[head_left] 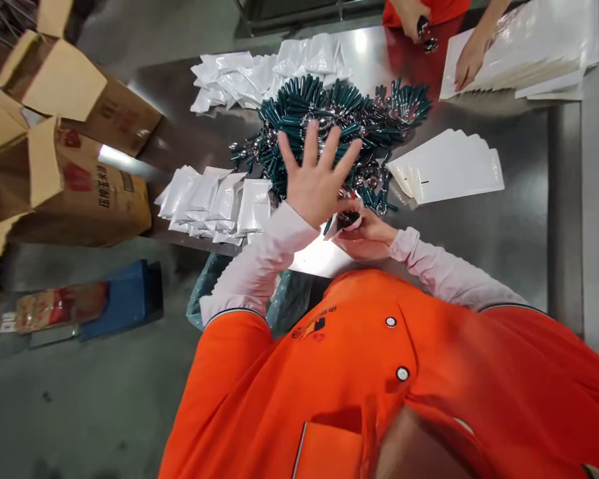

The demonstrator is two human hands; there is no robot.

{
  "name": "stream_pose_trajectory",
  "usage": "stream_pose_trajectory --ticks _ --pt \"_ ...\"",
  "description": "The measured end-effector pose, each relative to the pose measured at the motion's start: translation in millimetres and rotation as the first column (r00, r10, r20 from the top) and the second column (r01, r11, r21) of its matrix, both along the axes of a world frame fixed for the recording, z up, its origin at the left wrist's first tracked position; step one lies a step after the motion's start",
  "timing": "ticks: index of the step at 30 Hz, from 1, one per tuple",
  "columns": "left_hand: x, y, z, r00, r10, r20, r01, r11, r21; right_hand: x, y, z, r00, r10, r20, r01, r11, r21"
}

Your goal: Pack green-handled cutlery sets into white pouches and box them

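Observation:
My left hand (315, 174) is raised with its fingers spread wide, hovering over the near edge of a heap of dark green-handled metal tools (329, 120) on the steel table (504, 226). It holds nothing. My right hand (362, 233) is lower, close to my chest, closed around a white pouch (340, 223) with a dark item at its mouth. Empty white pouches (449, 174) lie fanned to the right of the heap. Filled white pouches (214, 203) are stacked to the left of my hands.
More filled pouches (259, 73) lie at the table's far side. Across the table a person in red rests a hand (469, 60) on a stack of white pouches (529, 53). Open cardboard boxes (74, 173) stand on the floor at left, near a blue object (124, 299).

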State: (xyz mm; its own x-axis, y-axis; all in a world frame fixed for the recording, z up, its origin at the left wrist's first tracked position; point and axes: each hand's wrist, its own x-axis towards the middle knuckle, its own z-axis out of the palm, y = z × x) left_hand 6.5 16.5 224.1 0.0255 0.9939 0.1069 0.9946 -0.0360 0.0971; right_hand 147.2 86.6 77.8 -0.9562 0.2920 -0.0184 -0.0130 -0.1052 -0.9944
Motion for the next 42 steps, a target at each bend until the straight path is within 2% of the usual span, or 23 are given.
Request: stream_pose_trajectory --ticks 2,4,7,9,13,16,19,21,23,26,29,31,34,37,39,42 --pt "-14.4 2.3 -10.5 0.983 0.001 0.183 0.013 0.997 -0.078 8.7 -16.4 3.3 0.999 -0.051 0.013 0.051 0.997 -0.050" --pt "-19.8 -1.2 -36.6 0.930 -0.025 0.367 0.104 0.975 -0.197 16.0 -31.6 -0.4 0.988 -0.150 0.024 0.151 0.983 -0.106" --pt "-13.7 -19.5 -80.2 0.840 -0.004 0.543 0.205 0.928 -0.310 26.8 -47.0 -17.6 0.957 -0.290 -0.010 0.283 0.941 -0.184" --pt "-8.8 -33.7 -100.1 0.798 0.035 0.602 0.210 0.920 -0.331 35.7 -52.0 -32.0 0.947 -0.320 0.011 0.313 0.919 -0.238" --pt "-10.2 -48.7 -118.0 0.761 0.174 0.625 0.132 0.901 -0.412 53.8 -49.8 -53.8 0.955 -0.267 0.130 0.294 0.913 -0.284" --pt "-12.4 -51.2 -125.1 0.745 0.270 0.610 0.080 0.872 -0.484 61.3 -40.7 -60.9 0.950 -0.267 0.160 0.291 0.945 -0.152" --pt "-8.4 -51.5 -129.7 0.687 0.450 0.570 -0.075 0.825 -0.560 64.9 -33.4 -61.8 0.934 -0.281 0.222 0.277 0.960 0.049" --pt "-4.0 -51.0 -129.2 0.636 0.525 0.566 -0.161 0.807 -0.568 67.6 -32.5 -58.3 0.922 -0.288 0.257 0.252 0.953 0.166" --pt "0.2 -50.7 -124.7 0.625 0.531 0.573 -0.191 0.815 -0.547 71.2 -35.0 -51.3 0.930 -0.297 0.215 0.246 0.941 0.234" --pt "5.2 -53.2 -111.4 0.723 0.465 0.511 -0.190 0.845 -0.500 79.5 -40.5 -37.0 0.958 -0.274 0.086 0.243 0.933 0.265" --pt "8.8 -59.1 -96.1 0.846 0.300 0.441 -0.161 0.932 -0.326 89.8 -40.9 -24.7 0.969 -0.242 0.041 0.219 0.927 0.305" --pt "10.6 -62.1 -87.6 0.881 0.207 0.426 -0.106 0.963 -0.249 95.2 -36.6 -18.2 0.969 -0.248 0.019 0.224 0.905 0.362" --pt "11.4 -63.2 -74.6 0.893 0.173 0.415 -0.075 0.968 -0.241 98.0 -27.3 -5.4 0.974 -0.225 0.002 0.202 0.878 0.433" --pt "9.6 -63.4 -56.1 0.893 0.158 0.421 -0.102 0.983 -0.151 97.4 -21.0 13.0 0.977 -0.213 -0.019 0.202 0.890 0.409" --pt "7.9 -63.2 -44.1 0.894 0.137 0.427 -0.098 0.989 -0.114 96.6 -18.9 21.5 0.975 -0.220 -0.013 0.212 0.918 0.335" --pt "5.9 -57.0 -41.4 0.902 0.141 0.408 -0.104 0.988 -0.112 91.8 -14.9 14.4 0.969 -0.229 0.088 0.208 0.957 0.200"
